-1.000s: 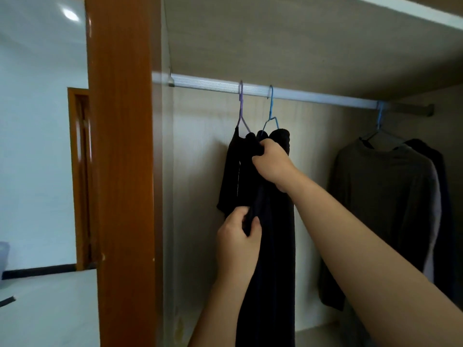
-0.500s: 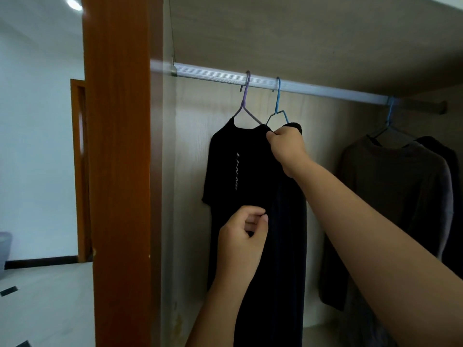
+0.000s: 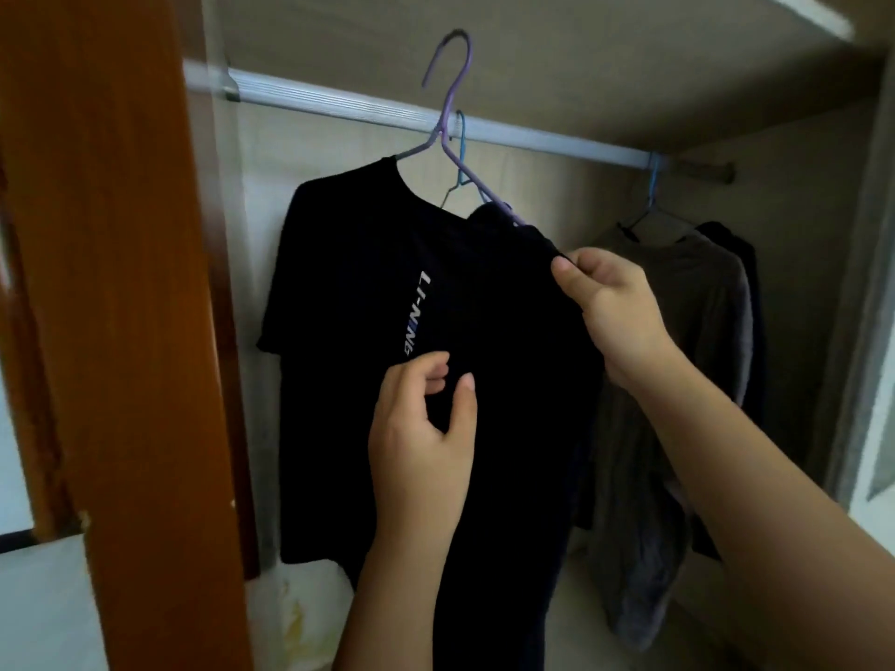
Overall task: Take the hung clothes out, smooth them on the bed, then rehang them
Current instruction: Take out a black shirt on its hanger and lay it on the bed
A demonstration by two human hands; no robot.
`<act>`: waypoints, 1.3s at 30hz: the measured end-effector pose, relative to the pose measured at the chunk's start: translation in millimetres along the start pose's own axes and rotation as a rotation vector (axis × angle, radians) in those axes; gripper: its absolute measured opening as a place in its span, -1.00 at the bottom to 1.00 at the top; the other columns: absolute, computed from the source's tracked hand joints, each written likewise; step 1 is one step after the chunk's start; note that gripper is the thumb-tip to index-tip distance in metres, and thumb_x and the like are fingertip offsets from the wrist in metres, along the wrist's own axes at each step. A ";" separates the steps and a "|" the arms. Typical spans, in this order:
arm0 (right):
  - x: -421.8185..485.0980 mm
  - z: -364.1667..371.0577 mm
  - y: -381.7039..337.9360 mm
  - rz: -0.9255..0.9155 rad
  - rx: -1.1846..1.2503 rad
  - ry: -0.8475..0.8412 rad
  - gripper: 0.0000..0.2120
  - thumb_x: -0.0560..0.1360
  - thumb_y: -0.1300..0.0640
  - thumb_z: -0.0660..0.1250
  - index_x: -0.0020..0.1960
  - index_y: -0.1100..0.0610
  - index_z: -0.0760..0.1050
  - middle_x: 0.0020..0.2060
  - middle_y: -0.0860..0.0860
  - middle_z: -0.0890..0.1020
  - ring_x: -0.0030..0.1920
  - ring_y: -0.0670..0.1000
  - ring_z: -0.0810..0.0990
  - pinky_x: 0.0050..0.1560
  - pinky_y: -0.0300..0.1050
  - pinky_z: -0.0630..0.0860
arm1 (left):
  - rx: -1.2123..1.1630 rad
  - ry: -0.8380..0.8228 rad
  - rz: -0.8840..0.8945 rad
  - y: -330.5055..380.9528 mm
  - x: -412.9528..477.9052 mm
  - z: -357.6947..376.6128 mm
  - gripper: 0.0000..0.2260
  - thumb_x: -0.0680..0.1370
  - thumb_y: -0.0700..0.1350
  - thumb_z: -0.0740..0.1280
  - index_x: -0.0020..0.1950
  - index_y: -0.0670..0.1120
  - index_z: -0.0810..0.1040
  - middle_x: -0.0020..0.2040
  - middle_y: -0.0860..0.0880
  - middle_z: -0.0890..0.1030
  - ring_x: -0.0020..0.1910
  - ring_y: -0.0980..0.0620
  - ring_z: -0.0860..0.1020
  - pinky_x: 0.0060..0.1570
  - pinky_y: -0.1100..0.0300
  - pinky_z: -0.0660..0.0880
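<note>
Head view: right hand (image 3: 615, 307) pinches black T-shirt (image 3: 348, 263) shoulder; left hand (image 3: 421, 438) curled at front, grip unclear.

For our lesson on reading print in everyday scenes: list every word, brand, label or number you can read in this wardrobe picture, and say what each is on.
"LI-NING": pale letters running down the chest of the black T-shirt.
No other readable text shows anywhere in view.
</note>
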State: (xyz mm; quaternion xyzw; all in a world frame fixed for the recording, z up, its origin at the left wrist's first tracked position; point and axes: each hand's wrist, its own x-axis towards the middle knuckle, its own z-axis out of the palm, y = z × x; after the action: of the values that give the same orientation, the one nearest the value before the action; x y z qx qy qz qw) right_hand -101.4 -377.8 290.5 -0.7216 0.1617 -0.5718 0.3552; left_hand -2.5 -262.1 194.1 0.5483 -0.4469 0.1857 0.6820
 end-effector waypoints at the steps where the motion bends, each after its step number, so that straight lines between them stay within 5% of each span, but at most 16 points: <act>1: -12.7 -9.3 -0.2 0.022 0.015 0.004 -0.77 0.54 0.17 0.22 -0.28 0.20 0.44 -0.45 0.05 0.37 -0.46 -0.05 0.34 -0.43 -0.19 0.25 | -0.005 -0.008 0.027 2.3 -2.5 1.9 -0.73 0.44 0.09 0.23 0.07 0.02 0.51 0.02 0.12 0.54 0.02 0.24 0.51 0.01 0.55 0.33; 7: -98.0 -73.6 -3.7 0.149 0.030 0.064 -0.73 0.54 0.24 0.19 -0.32 0.12 0.47 -0.58 -0.09 0.48 -0.57 -0.18 0.42 -0.53 -0.37 0.34 | -0.146 -0.101 0.173 28.2 -20.2 10.4 -0.73 0.47 0.02 0.22 0.06 -0.10 0.52 -0.01 0.03 0.56 -0.04 0.18 0.52 -0.02 0.50 0.37; 18: -272.1 -170.7 -92.4 0.380 -0.158 0.336 -0.76 0.43 0.19 0.25 -0.40 0.11 0.53 -0.57 -0.07 0.51 -0.58 -0.14 0.47 -0.55 -0.39 0.38 | -0.421 -0.414 0.266 58.9 -71.5 25.6 -0.69 0.48 -0.07 0.28 0.16 -0.20 0.44 0.12 -0.14 0.48 0.07 0.00 0.50 0.02 0.39 0.39; 21: -308.3 -185.3 -125.8 0.421 -0.204 0.333 -0.80 0.21 -0.03 0.43 -0.37 0.11 0.55 -0.55 -0.08 0.53 -0.58 -0.15 0.48 -0.55 -0.40 0.39 | -0.372 -0.441 0.289 57.5 -77.5 30.1 -0.61 0.46 -0.12 0.35 0.22 -0.25 0.39 0.17 -0.23 0.45 0.15 -0.14 0.47 0.14 0.09 0.43; 27: -369.1 -205.8 -171.1 0.567 -0.302 0.332 -0.53 -0.01 -0.23 0.58 -0.33 0.11 0.60 -0.53 -0.06 0.55 -0.56 -0.13 0.50 -0.54 -0.37 0.42 | -0.265 -0.797 0.318 60.6 -125.2 38.6 -0.53 0.48 -0.05 0.35 0.31 -0.22 0.36 0.24 -0.21 0.45 0.26 -0.17 0.41 0.30 -0.07 0.32; 29: -392.0 -209.6 -183.7 0.609 -0.311 0.352 -0.54 0.00 -0.23 0.58 -0.34 0.11 0.60 -0.55 -0.06 0.54 -0.58 -0.14 0.49 -0.56 -0.40 0.39 | -0.329 -0.923 0.304 61.2 -146.4 39.7 -0.66 0.50 -0.06 0.31 0.21 -0.20 0.45 0.12 -0.15 0.51 0.15 -0.15 0.48 0.21 -0.11 0.38; 34: -468.0 -221.1 -221.1 0.738 -0.439 0.456 -0.45 0.01 -0.28 0.55 -0.27 0.16 0.61 -0.47 0.00 0.59 -0.48 -0.08 0.56 -0.48 -0.32 0.48 | -0.382 -1.117 0.236 81.5 -200.7 31.3 -0.81 0.55 -0.07 0.23 -0.10 -0.19 0.52 -0.24 0.00 0.48 -0.19 -0.04 0.49 -0.32 0.22 0.30; 39: -555.7 -216.5 -281.6 0.845 -0.640 0.624 -0.47 0.10 -0.30 0.48 -0.23 0.15 0.63 -0.38 0.01 0.65 -0.34 -0.04 0.63 -0.32 -0.28 0.56 | -0.462 -1.219 0.176 135.8 -276.2 -4.5 -0.79 0.56 -0.03 0.21 -0.17 -0.13 0.51 -0.33 0.00 0.51 -0.29 -0.02 0.48 -0.37 0.25 0.31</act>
State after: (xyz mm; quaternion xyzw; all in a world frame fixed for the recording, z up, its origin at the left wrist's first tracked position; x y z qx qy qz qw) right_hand -516.8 102.5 112.5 -0.4645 0.6938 -0.4889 0.2528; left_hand -248.5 -147.8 48.5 0.3563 -0.8246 -0.2038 0.3893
